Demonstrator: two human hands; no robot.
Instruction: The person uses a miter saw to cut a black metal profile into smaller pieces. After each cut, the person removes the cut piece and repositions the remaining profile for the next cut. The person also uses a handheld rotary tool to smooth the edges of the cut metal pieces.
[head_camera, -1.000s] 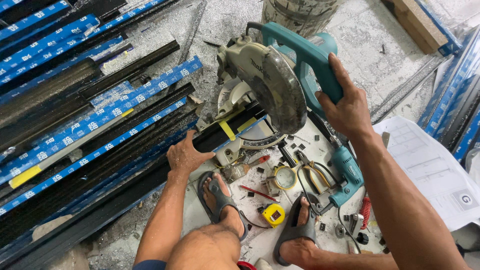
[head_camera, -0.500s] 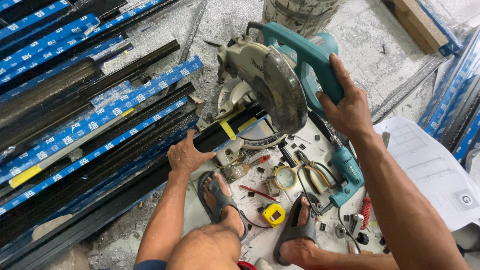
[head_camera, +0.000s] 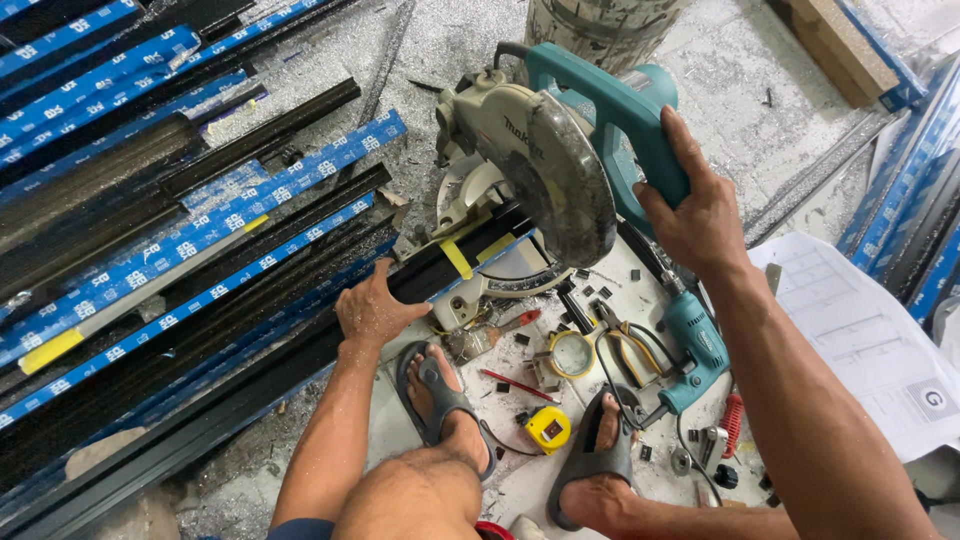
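Observation:
A teal mitre saw (head_camera: 545, 170) stands on the floor with its grey blade guard raised. My right hand (head_camera: 695, 205) is shut around the saw's teal handle. A long black metal profile (head_camera: 300, 350) lies across the saw's base, marked with yellow tape near the blade. My left hand (head_camera: 372, 308) presses flat on this profile just left of the saw. My two feet in grey sandals rest on the floor below the saw.
Black profiles wrapped in blue patterned film (head_camera: 150, 200) fill the left. A teal drill (head_camera: 690, 350), pliers (head_camera: 620, 340), a yellow tape measure (head_camera: 548, 428), a tape roll (head_camera: 570, 352) and a red pencil (head_camera: 515, 385) lie near my feet. Paper drawings (head_camera: 860, 330) lie at right.

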